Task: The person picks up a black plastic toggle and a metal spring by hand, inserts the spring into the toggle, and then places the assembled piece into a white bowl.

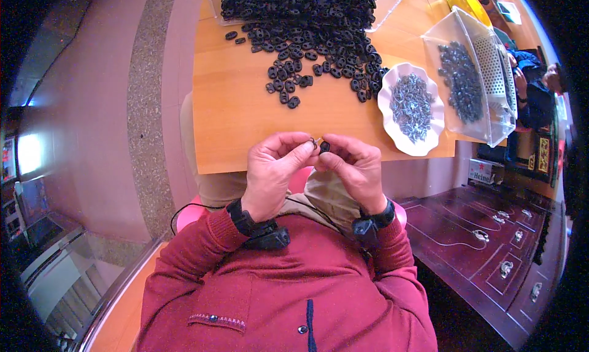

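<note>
My left hand (274, 171) and my right hand (357, 171) meet just off the near edge of the wooden table (331, 116), fingertips almost touching. Between the right thumb and fingers sits a small black cord lock piece (324, 147). A tiny dark, shiny part (315, 143) is pinched by the left thumb and forefinger; its kind is too small to make out. Beyond the hands, many loose black two-hole cord lock pieces (287, 79) are spread over the table. A white scalloped dish (386, 100) at the right holds a heap of small silvery metal parts (411, 107).
A heap of black pieces (297, 5) fills a clear container at the far edge. Right of the dish stands a clear plastic bin (491, 122) with dark small parts, near a yellow container (467, 5). Another person (534, 85) is at the far right. Dark red drawers (485, 241) flank my right.
</note>
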`<control>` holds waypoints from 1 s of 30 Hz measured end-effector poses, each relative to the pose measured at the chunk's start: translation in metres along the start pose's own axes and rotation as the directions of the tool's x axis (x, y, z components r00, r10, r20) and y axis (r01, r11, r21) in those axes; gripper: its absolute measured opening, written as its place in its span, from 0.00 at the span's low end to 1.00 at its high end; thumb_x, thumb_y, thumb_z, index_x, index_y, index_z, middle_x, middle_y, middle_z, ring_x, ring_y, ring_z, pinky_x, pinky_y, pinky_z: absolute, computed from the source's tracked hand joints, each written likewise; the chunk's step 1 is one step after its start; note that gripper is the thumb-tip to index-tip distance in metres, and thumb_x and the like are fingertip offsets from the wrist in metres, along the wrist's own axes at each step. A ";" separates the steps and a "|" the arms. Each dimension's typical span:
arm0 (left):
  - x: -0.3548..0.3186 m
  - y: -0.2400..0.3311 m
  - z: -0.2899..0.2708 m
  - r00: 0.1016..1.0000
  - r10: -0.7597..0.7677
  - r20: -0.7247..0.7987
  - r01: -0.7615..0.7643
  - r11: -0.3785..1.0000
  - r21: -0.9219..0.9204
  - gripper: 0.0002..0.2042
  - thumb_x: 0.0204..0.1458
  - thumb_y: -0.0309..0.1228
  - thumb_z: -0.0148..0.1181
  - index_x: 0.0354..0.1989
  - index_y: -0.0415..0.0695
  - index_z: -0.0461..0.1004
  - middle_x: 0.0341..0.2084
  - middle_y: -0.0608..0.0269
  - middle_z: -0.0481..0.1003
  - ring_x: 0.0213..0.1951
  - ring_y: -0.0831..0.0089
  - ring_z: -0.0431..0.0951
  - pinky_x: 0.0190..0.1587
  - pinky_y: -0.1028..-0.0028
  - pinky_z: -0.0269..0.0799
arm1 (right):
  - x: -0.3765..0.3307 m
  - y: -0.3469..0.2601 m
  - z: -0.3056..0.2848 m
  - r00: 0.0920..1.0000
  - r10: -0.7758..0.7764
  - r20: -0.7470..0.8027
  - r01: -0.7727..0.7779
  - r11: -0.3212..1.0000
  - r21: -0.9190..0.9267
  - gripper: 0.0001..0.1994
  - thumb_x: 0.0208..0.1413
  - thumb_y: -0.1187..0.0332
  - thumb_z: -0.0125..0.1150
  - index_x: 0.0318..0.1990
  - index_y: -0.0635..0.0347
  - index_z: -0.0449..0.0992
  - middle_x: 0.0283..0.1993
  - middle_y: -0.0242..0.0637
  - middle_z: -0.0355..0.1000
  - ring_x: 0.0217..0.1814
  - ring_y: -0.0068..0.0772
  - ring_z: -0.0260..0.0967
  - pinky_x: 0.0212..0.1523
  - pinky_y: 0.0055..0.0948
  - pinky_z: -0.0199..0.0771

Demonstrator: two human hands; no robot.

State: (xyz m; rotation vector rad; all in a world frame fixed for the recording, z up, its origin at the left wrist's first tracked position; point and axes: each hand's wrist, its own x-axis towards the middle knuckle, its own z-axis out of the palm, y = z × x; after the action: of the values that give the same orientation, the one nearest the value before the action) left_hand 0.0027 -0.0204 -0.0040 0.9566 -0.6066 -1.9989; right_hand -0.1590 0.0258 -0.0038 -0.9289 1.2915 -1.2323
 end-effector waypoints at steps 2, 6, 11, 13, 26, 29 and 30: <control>0.000 0.001 0.000 1.000 -0.003 0.001 0.003 1.000 -0.005 0.06 0.54 0.22 0.57 0.40 0.36 0.74 0.33 0.55 0.78 0.35 0.70 0.79 0.41 0.71 0.78 | 0.001 0.002 -0.002 0.998 -0.052 0.033 0.055 0.995 -0.082 0.14 0.53 0.79 0.60 0.48 0.71 0.73 0.36 0.41 0.77 0.35 0.28 0.76 0.37 0.24 0.77; 0.000 0.000 0.000 1.000 -0.007 0.005 0.007 1.000 0.000 0.07 0.54 0.22 0.57 0.41 0.36 0.74 0.33 0.55 0.78 0.35 0.70 0.79 0.42 0.71 0.78 | 0.001 0.000 -0.002 0.997 -0.071 0.043 0.076 0.990 -0.115 0.16 0.53 0.79 0.60 0.50 0.72 0.71 0.36 0.41 0.77 0.36 0.29 0.76 0.38 0.25 0.77; 0.001 -0.002 -0.002 1.000 -0.004 0.010 0.004 1.000 0.004 0.07 0.54 0.22 0.57 0.41 0.37 0.74 0.32 0.56 0.78 0.35 0.70 0.79 0.41 0.72 0.78 | 0.002 -0.006 -0.002 0.999 0.022 0.036 -0.024 0.999 0.039 0.17 0.53 0.80 0.60 0.52 0.67 0.72 0.34 0.34 0.74 0.33 0.22 0.73 0.35 0.20 0.74; 0.001 -0.001 -0.001 1.000 0.003 0.023 -0.003 1.000 0.011 0.07 0.54 0.22 0.57 0.40 0.37 0.74 0.32 0.56 0.78 0.35 0.70 0.79 0.41 0.72 0.78 | 0.002 -0.006 -0.004 0.999 0.029 0.040 -0.030 0.999 0.034 0.17 0.53 0.80 0.60 0.52 0.67 0.72 0.34 0.34 0.74 0.32 0.22 0.73 0.35 0.20 0.74; 0.000 0.001 0.000 0.999 -0.031 -0.011 0.031 0.996 0.078 0.07 0.53 0.22 0.59 0.40 0.38 0.75 0.32 0.59 0.78 0.33 0.73 0.79 0.38 0.74 0.78 | 0.003 -0.009 -0.008 0.997 0.061 0.050 -0.062 0.998 0.013 0.16 0.55 0.79 0.59 0.52 0.69 0.71 0.38 0.33 0.72 0.37 0.22 0.72 0.40 0.25 0.79; 0.000 0.001 0.001 0.999 -0.031 -0.016 0.032 0.996 0.083 0.07 0.53 0.23 0.59 0.40 0.37 0.75 0.32 0.59 0.78 0.33 0.73 0.79 0.38 0.74 0.78 | 0.004 -0.006 -0.008 0.996 0.079 0.035 -0.082 0.988 0.127 0.15 0.55 0.79 0.58 0.50 0.70 0.70 0.38 0.35 0.72 0.37 0.25 0.73 0.41 0.29 0.80; 0.000 0.001 0.001 0.999 -0.028 -0.018 0.029 0.996 0.089 0.07 0.53 0.23 0.60 0.40 0.37 0.75 0.31 0.59 0.78 0.33 0.73 0.79 0.38 0.74 0.78 | 0.004 -0.005 -0.008 0.996 0.079 0.034 -0.082 0.988 0.127 0.15 0.55 0.79 0.58 0.50 0.70 0.70 0.38 0.35 0.72 0.37 0.25 0.73 0.41 0.29 0.80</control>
State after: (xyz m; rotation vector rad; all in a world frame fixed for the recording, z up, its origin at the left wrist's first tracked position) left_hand 0.0024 -0.0212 -0.0029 1.0399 -0.6817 -2.0012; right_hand -0.1682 0.0226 -0.0002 -0.7921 1.2007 -1.2196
